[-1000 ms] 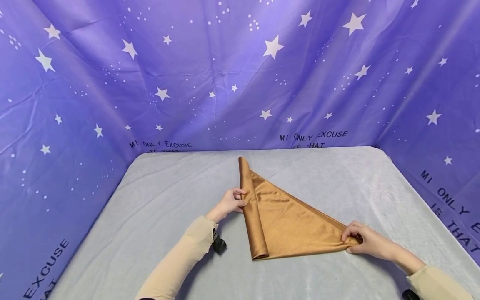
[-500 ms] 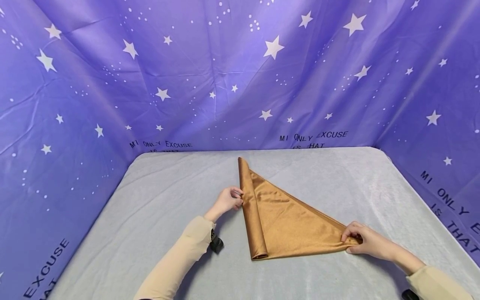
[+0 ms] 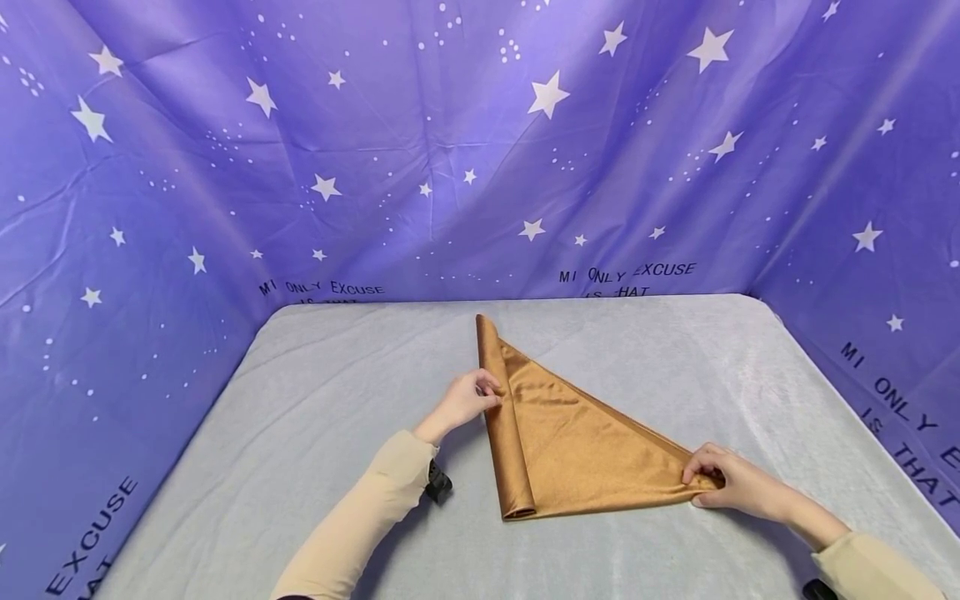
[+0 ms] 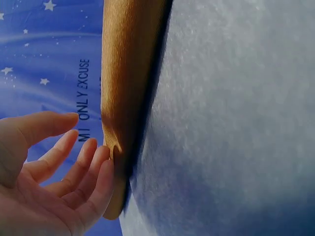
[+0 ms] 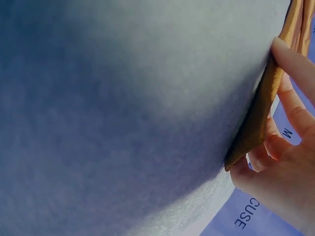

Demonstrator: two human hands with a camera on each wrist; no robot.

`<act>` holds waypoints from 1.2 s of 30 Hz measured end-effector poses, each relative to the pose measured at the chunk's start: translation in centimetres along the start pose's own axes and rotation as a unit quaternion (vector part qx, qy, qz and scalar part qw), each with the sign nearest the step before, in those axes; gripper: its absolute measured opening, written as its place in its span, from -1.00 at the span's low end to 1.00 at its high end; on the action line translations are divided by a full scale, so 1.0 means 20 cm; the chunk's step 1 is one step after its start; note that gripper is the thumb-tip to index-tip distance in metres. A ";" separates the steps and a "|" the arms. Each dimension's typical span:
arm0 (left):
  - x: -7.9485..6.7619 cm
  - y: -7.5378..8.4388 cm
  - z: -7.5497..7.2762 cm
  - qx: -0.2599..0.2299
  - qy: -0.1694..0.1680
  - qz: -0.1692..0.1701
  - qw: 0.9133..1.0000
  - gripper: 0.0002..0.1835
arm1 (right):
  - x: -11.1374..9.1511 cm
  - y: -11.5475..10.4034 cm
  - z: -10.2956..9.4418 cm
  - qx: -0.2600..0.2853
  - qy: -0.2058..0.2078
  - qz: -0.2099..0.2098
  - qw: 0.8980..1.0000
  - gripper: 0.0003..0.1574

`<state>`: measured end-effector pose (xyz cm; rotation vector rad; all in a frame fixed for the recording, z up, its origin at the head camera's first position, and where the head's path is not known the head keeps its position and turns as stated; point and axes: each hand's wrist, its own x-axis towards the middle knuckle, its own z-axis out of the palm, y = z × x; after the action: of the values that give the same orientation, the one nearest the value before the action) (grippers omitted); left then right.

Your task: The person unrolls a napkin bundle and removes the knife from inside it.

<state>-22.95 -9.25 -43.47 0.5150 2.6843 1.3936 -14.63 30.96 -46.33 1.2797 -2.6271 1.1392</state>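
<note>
A shiny golden-brown satin cloth (image 3: 600, 450) lies in a triangle, its left side wound into a long roll (image 3: 504, 454). My left hand (image 3: 465, 398) is over the middle of that roll. In the left wrist view, its fingers are loosely bent with the thumb apart, and the fingertips are right at the roll (image 4: 130, 59). At the cloth's pointed right end, my right hand (image 3: 738, 483) pinches the corner between thumb and fingers. The right wrist view shows the folded corner (image 5: 253, 125) running along the bent fingers of my right hand (image 5: 290, 152).
A pale grey plush cover (image 3: 360, 358) spreads over the table beneath the cloth. Purple star-printed curtains (image 3: 420, 150) enclose the back and both sides. Each wrist carries a small black camera, the left one (image 3: 438, 483) hanging below the sleeve.
My left hand drew back leftward to the roll's outer edge, then came forward again over its top. The roll shifted very slightly left. My right hand has kept its place on the corner.
</note>
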 end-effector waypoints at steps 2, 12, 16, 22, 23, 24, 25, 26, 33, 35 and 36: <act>0.00 0.01 0.01 0.018 -0.006 0.016 1.000 -0.86 | 0.00 0.00 0.00 0.000 0.000 0.001 1.000 -0.64; 0.00 0.04 0.06 0.106 -0.022 0.061 0.992 -0.84 | 0.00 -0.01 -0.01 0.001 -0.003 0.009 1.000 -0.65; 0.00 0.05 0.07 0.119 -0.039 0.066 0.990 -0.82 | 0.00 0.00 -0.01 0.002 -0.003 0.007 1.000 -0.64; 0.00 0.05 0.08 0.151 -0.058 0.074 0.984 -0.81 | 0.00 0.00 -0.01 -0.002 -0.001 0.004 1.000 -0.63; 0.00 0.05 0.09 0.157 -0.059 0.078 0.983 -0.81 | 0.00 0.00 0.00 -0.004 0.000 0.004 1.000 -0.63; 0.00 0.05 0.09 0.162 -0.059 0.084 0.981 -0.80 | 0.00 0.00 0.00 -0.006 0.001 0.003 1.000 -0.63; 0.01 0.05 0.09 0.166 -0.061 0.087 0.980 -0.80 | 0.00 0.01 0.00 -0.009 0.003 0.003 1.000 -0.63; 0.01 0.04 0.09 0.168 -0.064 0.089 0.980 -0.80 | 0.00 0.01 0.00 -0.008 0.003 0.003 1.000 -0.63; 0.01 0.03 0.11 0.196 -0.090 0.087 0.973 -0.76 | 0.00 0.00 0.00 0.000 0.000 0.002 1.000 -0.63; 0.00 0.03 0.12 0.211 -0.094 0.083 0.970 -0.76 | 0.00 0.01 0.00 -0.001 0.000 0.001 1.000 -0.63; 0.00 0.02 0.12 0.214 -0.097 0.080 0.969 -0.75 | 0.00 0.01 0.00 -0.001 0.001 0.000 1.000 -0.63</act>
<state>-22.38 -7.17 -44.43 0.8654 2.8272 0.7299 -14.68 31.07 -46.41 1.2780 -2.6248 1.1376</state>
